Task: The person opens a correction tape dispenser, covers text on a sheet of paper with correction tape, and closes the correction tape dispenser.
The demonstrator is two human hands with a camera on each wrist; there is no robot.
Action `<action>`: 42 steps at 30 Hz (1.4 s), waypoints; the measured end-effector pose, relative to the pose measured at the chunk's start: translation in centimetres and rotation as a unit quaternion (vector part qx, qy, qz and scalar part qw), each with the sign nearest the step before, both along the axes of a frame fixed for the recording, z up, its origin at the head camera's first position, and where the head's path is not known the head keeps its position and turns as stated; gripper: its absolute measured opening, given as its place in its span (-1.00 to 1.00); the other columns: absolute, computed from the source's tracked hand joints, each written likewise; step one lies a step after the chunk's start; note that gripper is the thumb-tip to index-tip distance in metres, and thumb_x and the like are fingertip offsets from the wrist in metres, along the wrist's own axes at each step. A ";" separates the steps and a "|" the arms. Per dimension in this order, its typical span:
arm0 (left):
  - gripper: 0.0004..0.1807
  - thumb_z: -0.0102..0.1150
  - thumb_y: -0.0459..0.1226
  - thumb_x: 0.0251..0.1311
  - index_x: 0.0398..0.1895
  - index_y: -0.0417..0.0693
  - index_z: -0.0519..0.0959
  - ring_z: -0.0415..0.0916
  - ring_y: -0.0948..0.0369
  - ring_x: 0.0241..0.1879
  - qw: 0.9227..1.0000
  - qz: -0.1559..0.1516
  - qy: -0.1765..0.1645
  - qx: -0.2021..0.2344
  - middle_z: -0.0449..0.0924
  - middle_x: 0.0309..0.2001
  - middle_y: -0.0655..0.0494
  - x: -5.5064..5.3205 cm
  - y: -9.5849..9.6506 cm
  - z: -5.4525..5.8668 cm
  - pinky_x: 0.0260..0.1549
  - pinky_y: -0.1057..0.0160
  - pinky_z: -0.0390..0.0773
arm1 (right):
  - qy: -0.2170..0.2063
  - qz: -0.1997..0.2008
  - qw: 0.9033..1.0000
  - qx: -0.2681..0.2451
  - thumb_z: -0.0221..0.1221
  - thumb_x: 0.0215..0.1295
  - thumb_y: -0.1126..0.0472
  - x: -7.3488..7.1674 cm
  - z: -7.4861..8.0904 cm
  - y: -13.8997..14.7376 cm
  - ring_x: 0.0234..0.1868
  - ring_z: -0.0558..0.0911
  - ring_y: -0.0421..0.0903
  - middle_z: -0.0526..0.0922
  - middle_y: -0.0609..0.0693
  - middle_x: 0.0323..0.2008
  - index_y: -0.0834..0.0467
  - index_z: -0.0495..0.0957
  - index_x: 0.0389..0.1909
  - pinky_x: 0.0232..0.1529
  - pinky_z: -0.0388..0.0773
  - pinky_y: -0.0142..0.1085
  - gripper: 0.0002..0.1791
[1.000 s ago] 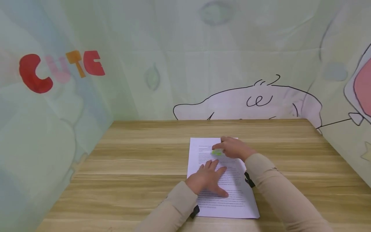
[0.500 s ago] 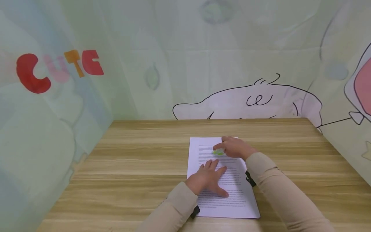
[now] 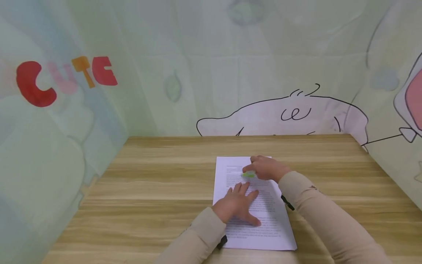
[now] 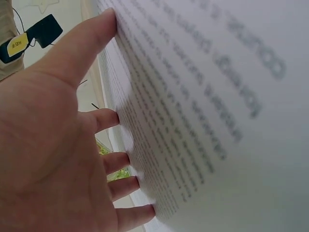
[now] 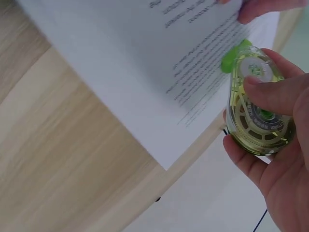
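Printed sheets of white paper (image 3: pixel 263 240) lie on the wooden table, covered in lines of text. My left hand (image 3: pixel 236 206) rests on the page with spread fingers; in the left wrist view its fingertips (image 4: pixel 126 160) press the paper. Toward the far end of the page, my right hand (image 3: pixel 266 168) grips a see-through yellow-green correction tape (image 5: pixel 251 128). The right wrist view shows the thumb on its round side and the fingers behind it. Its bright green cap (image 5: pixel 229 61) is at the tip end, close over the printed lines.
The wooden table (image 3: pixel 158 190) extends on both sides of the paper. Behind it hangs a pale printed curtain (image 3: pixel 148 73) with a cartoon outline and the letters CUTE. Dark wrist straps (image 3: pixel 222 242) show at the sleeves.
The right wrist has turned slightly, and the correction tape under it looks a little flatter. The left hand keeps its place on the page.
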State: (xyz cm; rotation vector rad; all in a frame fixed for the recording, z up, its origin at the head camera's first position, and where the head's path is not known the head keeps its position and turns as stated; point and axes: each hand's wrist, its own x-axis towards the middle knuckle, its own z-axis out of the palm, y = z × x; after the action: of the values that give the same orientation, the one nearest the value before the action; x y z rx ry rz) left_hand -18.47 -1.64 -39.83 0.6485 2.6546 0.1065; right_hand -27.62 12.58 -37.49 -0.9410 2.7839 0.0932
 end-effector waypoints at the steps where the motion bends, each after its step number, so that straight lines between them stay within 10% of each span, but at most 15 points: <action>1: 0.03 0.26 0.28 -0.19 0.40 0.26 0.08 -0.14 0.02 0.42 1.000 0.001 0.000 -0.001 -0.13 0.45 0.05 0.0 0.0 0.0 0.33 -0.04 0.05 | -0.001 0.001 1.000 0.002 0.03 0.19 0.45 0.0 0.0 0.0 0.05 0.49 0.08 0.49 0.11 0.00 -0.20 0.50 0.10 0.05 0.45 0.03 -0.44; 42: 0.03 0.25 0.30 -0.21 0.40 0.26 0.10 -0.08 0.02 0.41 1.000 -0.003 0.020 -0.006 -0.07 0.43 0.01 0.2 0.0 -0.1 0.32 -0.02 0.08 | 0.011 0.005 1.000 0.013 0.03 0.23 0.43 0.3 -0.2 1.4 0.17 0.41 0.21 0.44 0.20 0.12 -0.16 0.49 0.13 0.14 0.38 0.06 -0.47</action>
State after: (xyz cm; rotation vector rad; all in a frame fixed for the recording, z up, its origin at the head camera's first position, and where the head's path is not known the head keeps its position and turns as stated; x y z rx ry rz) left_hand -18.27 -1.64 -39.96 0.6609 2.6898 0.0754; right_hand -27.29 14.02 -37.69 -0.9532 2.7920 0.1433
